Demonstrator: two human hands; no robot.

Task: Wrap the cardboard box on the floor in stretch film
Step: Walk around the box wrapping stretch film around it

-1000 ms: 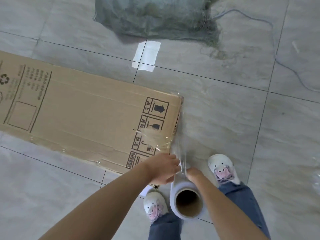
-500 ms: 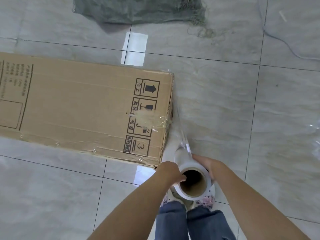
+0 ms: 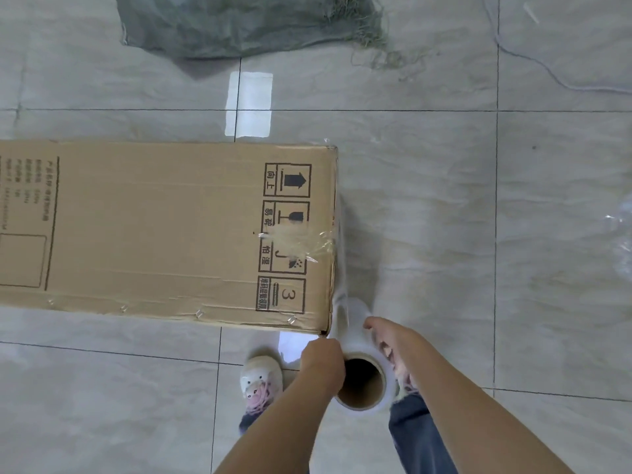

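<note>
A long brown cardboard box point(image 3: 154, 230) lies flat on the tiled floor, its right end near me, with black handling symbols printed there. A crumpled patch of clear film point(image 3: 301, 242) sticks to its top by the right edge. From there a film strip point(image 3: 341, 268) runs down the box end to the stretch film roll point(image 3: 362, 374), which I hold upright just off the near right corner. My left hand point(image 3: 323, 362) grips the roll's left side. My right hand point(image 3: 390, 340) clasps its right side, fingers curled over the film.
A grey-green mesh sack point(image 3: 249, 22) lies on the floor beyond the box. A thin cord point(image 3: 547, 73) trails at the far right. Loose clear film point(image 3: 619, 230) sits at the right edge. My shoe point(image 3: 261, 379) stands just left of the roll.
The roll has come up from low beside the box end to its near right corner. My left hand went from the box's corner onto the roll. My feet have shifted.
</note>
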